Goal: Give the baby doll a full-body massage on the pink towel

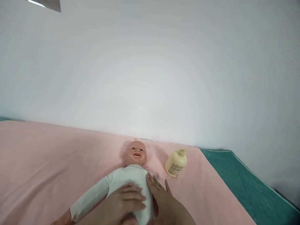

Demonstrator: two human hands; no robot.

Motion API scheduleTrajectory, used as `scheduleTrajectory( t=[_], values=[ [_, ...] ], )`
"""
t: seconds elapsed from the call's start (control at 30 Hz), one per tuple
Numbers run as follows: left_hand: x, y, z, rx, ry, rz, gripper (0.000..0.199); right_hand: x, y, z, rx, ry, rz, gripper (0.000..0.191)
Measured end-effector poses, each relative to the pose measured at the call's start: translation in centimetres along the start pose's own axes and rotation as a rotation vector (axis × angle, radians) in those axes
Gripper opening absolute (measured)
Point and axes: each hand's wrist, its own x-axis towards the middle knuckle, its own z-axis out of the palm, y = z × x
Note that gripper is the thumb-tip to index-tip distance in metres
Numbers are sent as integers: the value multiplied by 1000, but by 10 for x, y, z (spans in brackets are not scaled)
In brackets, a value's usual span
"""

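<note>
A baby doll (136,153) in a white long-sleeved top lies on its back on a pink cloth (93,147), head toward the wall. My left hand (124,201) is over the doll's chest and belly, fingers extended and slightly blurred, with nothing seen in it. Along the other side of the chest, my right hand (160,193) rests with its fingers stretched out on the white top. A pale yellow bottle (176,163) with a printed label stands on the cloth, beyond my right hand. The doll's lower body is out of view.
Behind the cloth rises a pale wall (150,68). A green surface (253,184) shows beyond the cloth's right edge. At the top left hangs the corner of a grey object (51,4) that I cannot make out.
</note>
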Motion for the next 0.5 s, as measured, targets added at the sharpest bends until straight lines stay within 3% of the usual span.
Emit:
scheduleTrajectory(
  t=[0.07,0.13,0.37,0.5],
  values=[
    [3,11,-7,-60,-136,17,31,2,3,2,-1,-4,9,132],
    [4,13,-10,-106,-175,-24,39,3,3,3,5,-5,22,133],
    [3,-6,2,-26,-159,-206,78,6,7,7,50,-22,44,140],
    [-1,-11,11,122,-60,-381,107,-1,-4,2,53,-15,62,135]
  ],
)
